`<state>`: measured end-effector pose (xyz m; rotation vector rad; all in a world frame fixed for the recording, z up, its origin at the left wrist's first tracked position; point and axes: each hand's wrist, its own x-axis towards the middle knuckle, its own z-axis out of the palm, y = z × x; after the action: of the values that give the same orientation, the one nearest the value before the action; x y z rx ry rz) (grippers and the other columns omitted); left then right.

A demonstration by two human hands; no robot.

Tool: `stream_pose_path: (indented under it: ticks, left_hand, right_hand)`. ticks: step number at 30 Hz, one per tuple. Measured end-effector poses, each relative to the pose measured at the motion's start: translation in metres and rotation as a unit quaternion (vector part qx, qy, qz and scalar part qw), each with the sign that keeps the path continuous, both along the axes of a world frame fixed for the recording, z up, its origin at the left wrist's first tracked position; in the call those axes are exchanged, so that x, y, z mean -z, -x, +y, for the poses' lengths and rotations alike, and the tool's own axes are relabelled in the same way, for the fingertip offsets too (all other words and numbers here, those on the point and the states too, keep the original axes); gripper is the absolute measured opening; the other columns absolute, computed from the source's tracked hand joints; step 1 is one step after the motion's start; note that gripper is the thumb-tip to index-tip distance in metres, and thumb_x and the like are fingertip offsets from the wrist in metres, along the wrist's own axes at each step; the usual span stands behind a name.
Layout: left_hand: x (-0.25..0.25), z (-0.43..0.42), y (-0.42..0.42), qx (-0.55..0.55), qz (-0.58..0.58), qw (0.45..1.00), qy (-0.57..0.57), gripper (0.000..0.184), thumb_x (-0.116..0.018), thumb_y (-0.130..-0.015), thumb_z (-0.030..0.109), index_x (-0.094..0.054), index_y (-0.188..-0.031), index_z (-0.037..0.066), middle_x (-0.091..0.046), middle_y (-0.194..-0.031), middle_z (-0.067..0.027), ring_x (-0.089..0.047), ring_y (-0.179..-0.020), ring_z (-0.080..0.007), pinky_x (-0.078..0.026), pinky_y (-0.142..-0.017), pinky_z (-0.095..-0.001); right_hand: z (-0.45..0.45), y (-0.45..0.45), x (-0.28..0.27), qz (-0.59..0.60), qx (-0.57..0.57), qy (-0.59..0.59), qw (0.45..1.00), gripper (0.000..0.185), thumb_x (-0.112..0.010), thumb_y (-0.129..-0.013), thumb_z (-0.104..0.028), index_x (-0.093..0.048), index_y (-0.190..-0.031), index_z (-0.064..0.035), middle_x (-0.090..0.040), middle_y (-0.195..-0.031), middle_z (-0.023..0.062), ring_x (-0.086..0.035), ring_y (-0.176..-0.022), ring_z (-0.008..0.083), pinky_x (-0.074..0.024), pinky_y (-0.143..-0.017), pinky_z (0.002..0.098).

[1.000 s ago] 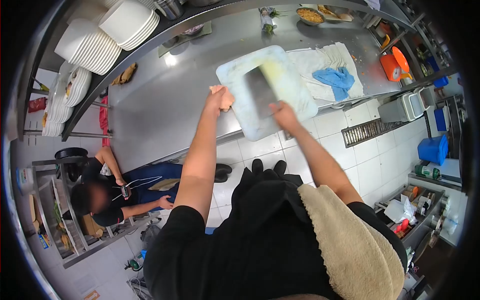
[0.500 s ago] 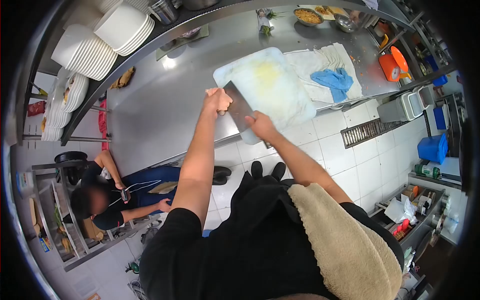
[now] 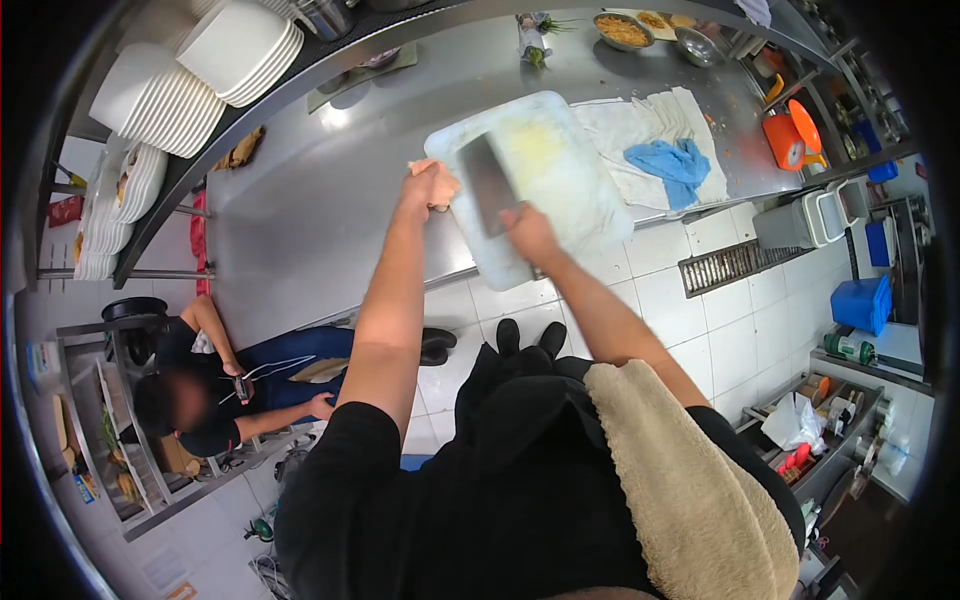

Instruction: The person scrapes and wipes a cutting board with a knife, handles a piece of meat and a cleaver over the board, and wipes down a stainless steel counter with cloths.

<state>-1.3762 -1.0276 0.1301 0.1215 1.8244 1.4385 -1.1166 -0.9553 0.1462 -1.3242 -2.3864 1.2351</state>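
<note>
My left hand (image 3: 421, 184) is closed around a crumpled, soft-looking pale pink piece (image 3: 445, 190) at the left edge of the cutting board; its kind I cannot make out. In my right hand (image 3: 531, 235) is the handle of a cleaver (image 3: 486, 182), its broad dark blade blurred by motion over the board. The blade stands apart from the pink piece. Beneath it lies a white cutting board (image 3: 570, 180) with a yellowish stain, overhanging the front edge of the steel table (image 3: 330, 200).
Right of the board, a blue cloth (image 3: 668, 170) rests on a white towel (image 3: 620, 125). An orange scale (image 3: 790, 138) stands beyond. Bowls (image 3: 622, 32) sit at the back. A shelf with stacked white dishes (image 3: 160, 100) overhangs the left. A seated person (image 3: 290, 370) is at lower left.
The cleaver has moved right, away from the pink piece and further over the board. My left hand keeps its grip, shifting slightly left.
</note>
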Motion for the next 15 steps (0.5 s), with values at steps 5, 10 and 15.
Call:
stream_pose_path:
  ticks: [5, 10, 15]
  left_hand:
    - [0.01, -0.003, 0.015, -0.015, -0.046, 0.998, -0.046, 0.045, -0.068, -0.098, 0.032, -0.059, -0.131, 0.002, -0.07, -0.111, -0.0106, -0.071, -0.089, -0.0208, -0.055, -0.069, -0.0379]
    - [0.014, -0.001, 0.022, -0.093, -0.095, 0.985, -0.113, 0.044, -0.067, -0.099, 0.029, -0.057, -0.132, 0.003, -0.068, -0.118, -0.0119, -0.069, -0.101, -0.021, -0.057, -0.079, -0.0366]
    - [0.013, 0.008, 0.037, -0.085, -0.078, 0.984, -0.135, 0.036, -0.057, -0.102, 0.027, -0.054, -0.13, 0.004, -0.065, -0.122, -0.0135, -0.066, -0.111, -0.0258, -0.057, -0.089, -0.0425]
  right_hand:
    - [0.006, 0.005, -0.011, 0.031, -0.025, 0.039, 0.998, 0.048, -0.062, -0.1, -0.042, -0.063, -0.113, 0.0041, -0.069, -0.108, 0.031, -0.068, -0.104, 0.0468, -0.0545, -0.09, 0.0524]
    - [0.105, -0.015, 0.003, 0.082, 0.148, 0.072, 0.983, 0.047, -0.063, -0.102, -0.043, -0.055, -0.094, 0.0022, -0.06, -0.062, 0.014, -0.06, -0.045, 0.0236, -0.0473, -0.041, 0.0384]
    - [0.077, 0.021, 0.027, 0.052, 0.112, 0.01, 0.992, 0.048, -0.062, -0.1, -0.04, -0.061, -0.104, 0.008, -0.068, -0.1, 0.034, -0.066, -0.099, 0.0515, -0.0537, -0.086, 0.0533]
